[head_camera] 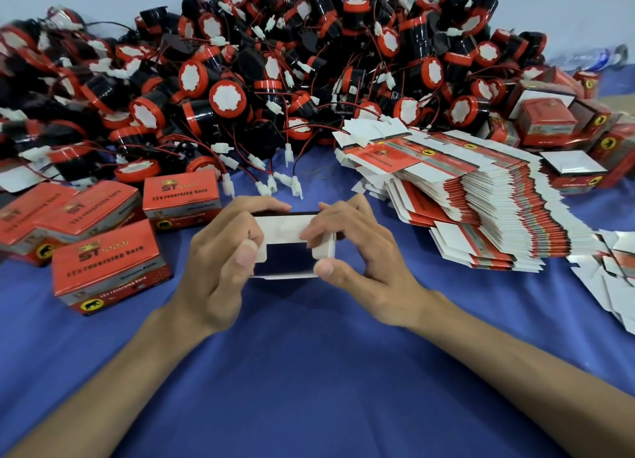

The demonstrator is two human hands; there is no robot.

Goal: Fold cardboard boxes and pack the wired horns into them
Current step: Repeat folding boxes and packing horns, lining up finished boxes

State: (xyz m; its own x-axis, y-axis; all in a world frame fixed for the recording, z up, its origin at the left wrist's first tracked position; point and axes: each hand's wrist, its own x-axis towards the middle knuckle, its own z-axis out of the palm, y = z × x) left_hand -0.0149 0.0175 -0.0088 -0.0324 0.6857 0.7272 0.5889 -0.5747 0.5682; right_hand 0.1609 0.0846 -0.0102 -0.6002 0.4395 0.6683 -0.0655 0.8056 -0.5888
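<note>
I judge step: box folding, end flaps not yet closed. Left hand (220, 251) and right hand (354, 248) both grip half-formed box (278, 229), centre near, over blue-cloth counter (309, 371). Thin white card, sharp creases, open end dark inside. Next, I think: tuck side flaps in, then fetch one from far horn pile (228, 96), glossy black-red plastic with thin wires. Flat blanks (498, 199) stacked right.

We see glossy black-and-red plastic horns (226, 96), red printed cardboard boxes (110, 261) with a slight sheen, and a smooth, matt blue cloth (309, 371) beneath.
</note>
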